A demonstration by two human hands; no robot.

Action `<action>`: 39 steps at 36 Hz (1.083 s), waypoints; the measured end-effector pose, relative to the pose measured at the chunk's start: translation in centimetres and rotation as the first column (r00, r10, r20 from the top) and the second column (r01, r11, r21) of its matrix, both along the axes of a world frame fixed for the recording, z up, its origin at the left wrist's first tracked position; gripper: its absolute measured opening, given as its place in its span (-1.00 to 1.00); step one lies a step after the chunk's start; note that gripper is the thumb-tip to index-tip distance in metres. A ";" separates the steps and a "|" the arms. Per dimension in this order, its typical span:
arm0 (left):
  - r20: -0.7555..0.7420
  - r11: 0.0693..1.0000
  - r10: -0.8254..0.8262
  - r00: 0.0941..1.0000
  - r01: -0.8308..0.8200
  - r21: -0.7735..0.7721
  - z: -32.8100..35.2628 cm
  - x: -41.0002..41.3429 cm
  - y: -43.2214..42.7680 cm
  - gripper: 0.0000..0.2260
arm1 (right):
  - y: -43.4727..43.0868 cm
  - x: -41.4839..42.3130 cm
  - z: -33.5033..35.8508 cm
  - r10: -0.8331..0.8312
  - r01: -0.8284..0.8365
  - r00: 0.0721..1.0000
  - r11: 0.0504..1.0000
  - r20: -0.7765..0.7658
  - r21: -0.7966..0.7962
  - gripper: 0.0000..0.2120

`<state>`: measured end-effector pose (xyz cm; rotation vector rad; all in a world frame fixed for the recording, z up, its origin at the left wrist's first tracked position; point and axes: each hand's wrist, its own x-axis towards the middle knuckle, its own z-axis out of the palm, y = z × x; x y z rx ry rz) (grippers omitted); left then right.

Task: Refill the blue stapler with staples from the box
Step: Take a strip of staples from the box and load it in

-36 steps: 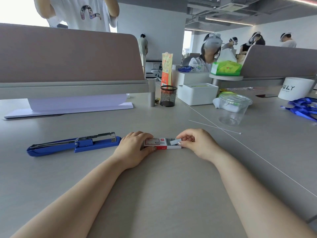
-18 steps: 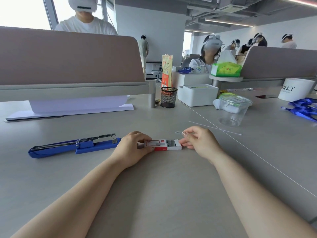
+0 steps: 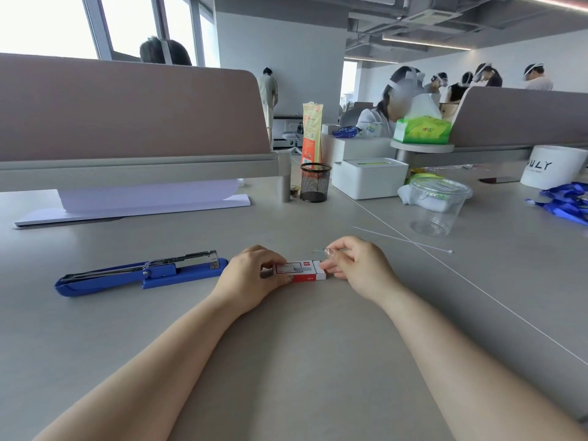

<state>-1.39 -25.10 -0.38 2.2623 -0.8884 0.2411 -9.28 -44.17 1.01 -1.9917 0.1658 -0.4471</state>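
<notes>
Fingers (image 3: 331, 265) of the right hand (image 3: 359, 268) are pressed together at the right end of the staple box (image 3: 302, 272), thumb and forefinger pinching a thin silvery strip of staples (image 3: 319, 250) that sticks out to the left just above the box. Fingers of the left hand (image 3: 251, 278) curl over the left end of the box and pin it flat to the desk (image 3: 318, 361); the thumb lies along its red front side. The box, white on top with a red side, sits near the middle of the desk, between the two hands. The blue stapler (image 3: 140, 275) lies to the left of the left hand, its right tip just beside the knuckles, with its metal magazine arm lifted open above the blue base. Toward the far right edge stand a clear plastic cup (image 3: 436, 202) and a black mesh pen holder (image 3: 315, 183), well apart from the box.
</notes>
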 end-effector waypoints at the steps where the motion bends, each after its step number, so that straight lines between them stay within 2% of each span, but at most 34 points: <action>1: 0.002 1.000 -0.002 1.000 0.002 0.002 0.0 0.0 0.0 -0.74 | 0.0 0.0 0.0 0.000 0.000 1.000 1.000 0.002 -0.002 -0.87; 26: -0.004 1.000 0.023 1.000 -0.023 0.005 -0.4 0.3 -0.6 -0.70 | 0.7 0.8 -0.5 0.013 -0.015 1.000 0.997 0.027 0.075 -0.89; 31: 0.048 0.997 0.075 0.996 -0.075 -0.012 -0.1 -0.5 0.4 -0.58 | -0.1 0.5 -0.9 -0.080 0.086 0.994 0.994 0.074 -0.068 -0.83; 34: 0.107 0.991 0.128 0.986 -0.130 0.018 0.7 -0.9 2.4 -0.58 | 0.0 0.5 -0.6 -0.123 0.138 0.988 0.973 0.093 -0.184 -0.88; 36: 0.169 0.984 0.172 0.971 -0.178 0.018 1.0 -1.1 4.5 -0.60 | 0.9 0.7 0.0 -0.113 0.134 0.989 0.956 0.093 -0.261 -0.94; 39: 0.281 0.956 0.264 0.923 -0.289 0.050 0.6 -1.1 9.0 -0.60 | 3.4 1.8 1.1 -0.030 0.067 0.992 0.951 0.124 -0.303 -0.90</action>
